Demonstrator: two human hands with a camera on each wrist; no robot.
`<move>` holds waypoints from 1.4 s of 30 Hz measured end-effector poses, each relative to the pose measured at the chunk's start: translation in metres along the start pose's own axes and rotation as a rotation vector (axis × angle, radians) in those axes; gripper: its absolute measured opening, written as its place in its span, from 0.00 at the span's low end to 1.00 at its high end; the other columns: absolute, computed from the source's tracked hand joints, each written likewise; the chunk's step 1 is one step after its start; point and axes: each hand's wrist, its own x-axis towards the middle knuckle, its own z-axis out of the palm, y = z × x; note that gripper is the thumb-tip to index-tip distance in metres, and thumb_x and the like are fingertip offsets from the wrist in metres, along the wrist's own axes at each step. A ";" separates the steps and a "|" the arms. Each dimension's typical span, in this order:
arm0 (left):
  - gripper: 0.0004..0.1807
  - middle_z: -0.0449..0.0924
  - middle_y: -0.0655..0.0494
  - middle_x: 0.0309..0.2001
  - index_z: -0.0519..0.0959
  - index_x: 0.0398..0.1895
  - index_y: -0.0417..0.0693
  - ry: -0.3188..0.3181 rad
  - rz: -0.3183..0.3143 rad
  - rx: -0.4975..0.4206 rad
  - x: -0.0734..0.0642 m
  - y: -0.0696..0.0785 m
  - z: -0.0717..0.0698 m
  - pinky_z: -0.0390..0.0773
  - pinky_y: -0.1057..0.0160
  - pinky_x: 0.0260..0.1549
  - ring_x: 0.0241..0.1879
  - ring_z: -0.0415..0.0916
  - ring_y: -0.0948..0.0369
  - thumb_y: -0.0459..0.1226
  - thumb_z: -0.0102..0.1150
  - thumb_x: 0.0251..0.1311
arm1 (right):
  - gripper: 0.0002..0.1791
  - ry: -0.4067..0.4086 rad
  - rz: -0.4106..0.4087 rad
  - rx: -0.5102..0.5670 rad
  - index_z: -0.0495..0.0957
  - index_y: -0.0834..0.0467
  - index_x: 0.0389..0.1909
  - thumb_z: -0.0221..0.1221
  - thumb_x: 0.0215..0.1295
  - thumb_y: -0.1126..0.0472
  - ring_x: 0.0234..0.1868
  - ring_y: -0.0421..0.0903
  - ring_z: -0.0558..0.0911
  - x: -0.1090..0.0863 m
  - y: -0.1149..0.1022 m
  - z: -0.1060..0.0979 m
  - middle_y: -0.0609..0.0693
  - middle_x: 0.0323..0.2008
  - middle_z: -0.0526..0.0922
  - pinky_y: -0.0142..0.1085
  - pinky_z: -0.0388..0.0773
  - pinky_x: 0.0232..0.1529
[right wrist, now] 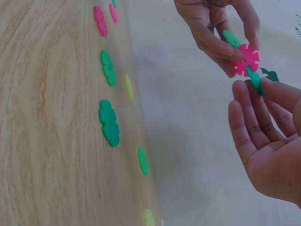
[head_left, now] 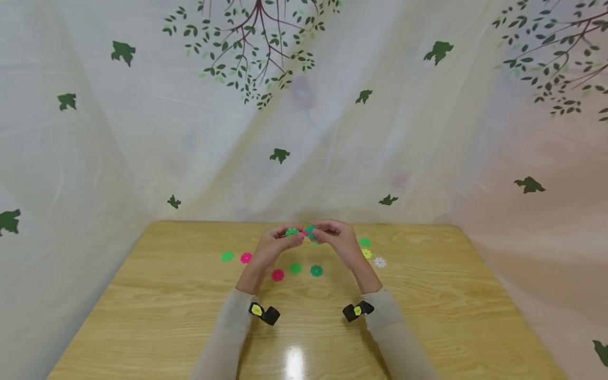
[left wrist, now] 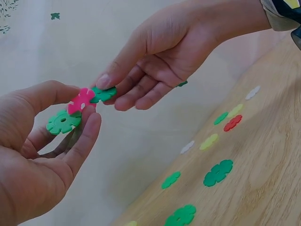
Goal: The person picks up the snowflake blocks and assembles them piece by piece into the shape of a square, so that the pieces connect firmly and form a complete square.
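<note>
**Pink disc held up above a wooden table**

Nearest are two beige sleeves, each with a black wrist device strapped on. Beyond them the tabletop bears loose flower-shaped discs: a pink-red disc, a light green disc and a darker green disc in front of the hands. A bright green disc lies off to the left; a white disc and a yellow disc lie near the right forearm.

Farther out, the left hand pinches the pink disc between thumb and fingers, a green disc meeting its edge among those fingers. The right hand grips a teal-green disc by thumb and forefinger, its other fingers loosely bent; that disc meets the pink one's opposite edge. How deeply the slots interlock is unclear.

Behind hangs pale cloth printed with leafy branches and dark green birds.
</note>
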 end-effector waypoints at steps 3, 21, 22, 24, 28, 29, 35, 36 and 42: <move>0.17 0.83 0.59 0.41 0.78 0.57 0.30 0.004 -0.016 0.003 0.002 -0.002 -0.004 0.84 0.61 0.56 0.46 0.85 0.62 0.33 0.62 0.69 | 0.16 -0.023 0.041 -0.082 0.81 0.68 0.55 0.63 0.71 0.64 0.36 0.39 0.88 0.001 0.000 -0.003 0.56 0.38 0.89 0.46 0.88 0.44; 0.19 0.82 0.56 0.42 0.77 0.57 0.28 0.082 -0.014 0.046 0.005 -0.008 -0.023 0.85 0.61 0.52 0.45 0.83 0.56 0.34 0.61 0.70 | 0.12 -0.451 0.060 -0.503 0.84 0.68 0.48 0.66 0.67 0.65 0.38 0.44 0.87 -0.006 0.025 -0.025 0.58 0.36 0.89 0.33 0.85 0.43; 0.19 0.82 0.56 0.42 0.77 0.57 0.28 0.082 -0.013 0.046 0.005 -0.009 -0.023 0.85 0.61 0.52 0.46 0.83 0.56 0.34 0.61 0.70 | 0.12 -0.463 0.062 -0.515 0.85 0.68 0.47 0.67 0.66 0.66 0.37 0.42 0.87 -0.007 0.029 -0.026 0.57 0.35 0.89 0.31 0.85 0.42; 0.19 0.82 0.53 0.43 0.77 0.57 0.28 0.082 -0.015 0.044 0.005 -0.009 -0.023 0.85 0.61 0.52 0.46 0.83 0.54 0.33 0.61 0.70 | 0.11 -0.475 0.080 -0.526 0.85 0.67 0.46 0.68 0.64 0.66 0.36 0.39 0.86 -0.009 0.033 -0.026 0.56 0.34 0.89 0.30 0.84 0.41; 0.20 0.81 0.48 0.44 0.76 0.58 0.26 0.081 -0.016 0.034 0.006 -0.010 -0.022 0.86 0.60 0.52 0.45 0.82 0.55 0.33 0.61 0.69 | 0.11 -0.500 0.090 -0.519 0.85 0.68 0.45 0.69 0.62 0.68 0.35 0.39 0.84 -0.011 0.036 -0.025 0.58 0.34 0.88 0.29 0.84 0.39; 0.20 0.81 0.48 0.44 0.75 0.59 0.26 0.079 -0.014 0.029 0.006 -0.010 -0.022 0.86 0.59 0.52 0.44 0.82 0.55 0.32 0.61 0.70 | 0.11 -0.507 0.089 -0.520 0.85 0.68 0.45 0.69 0.62 0.69 0.35 0.39 0.84 -0.010 0.036 -0.024 0.58 0.34 0.88 0.29 0.83 0.40; 0.18 0.82 0.53 0.41 0.76 0.58 0.28 0.067 -0.007 0.034 0.006 -0.012 -0.023 0.84 0.54 0.56 0.41 0.81 0.60 0.31 0.60 0.69 | 0.15 -0.567 0.046 -0.566 0.85 0.68 0.46 0.72 0.58 0.68 0.36 0.41 0.80 -0.007 0.037 -0.019 0.57 0.36 0.85 0.27 0.79 0.39; 0.18 0.82 0.53 0.41 0.77 0.58 0.29 0.064 -0.007 0.039 0.006 -0.012 -0.023 0.84 0.53 0.56 0.41 0.81 0.60 0.31 0.60 0.69 | 0.15 -0.575 0.045 -0.578 0.85 0.67 0.46 0.72 0.58 0.68 0.36 0.42 0.79 -0.007 0.037 -0.019 0.57 0.36 0.85 0.27 0.79 0.39; 0.18 0.79 0.54 0.42 0.77 0.59 0.32 0.040 -0.006 0.078 0.005 -0.015 -0.023 0.83 0.53 0.57 0.45 0.80 0.56 0.32 0.59 0.70 | 0.14 -0.588 0.060 -0.636 0.87 0.63 0.44 0.73 0.57 0.66 0.38 0.43 0.78 -0.006 0.039 -0.018 0.53 0.37 0.82 0.26 0.77 0.39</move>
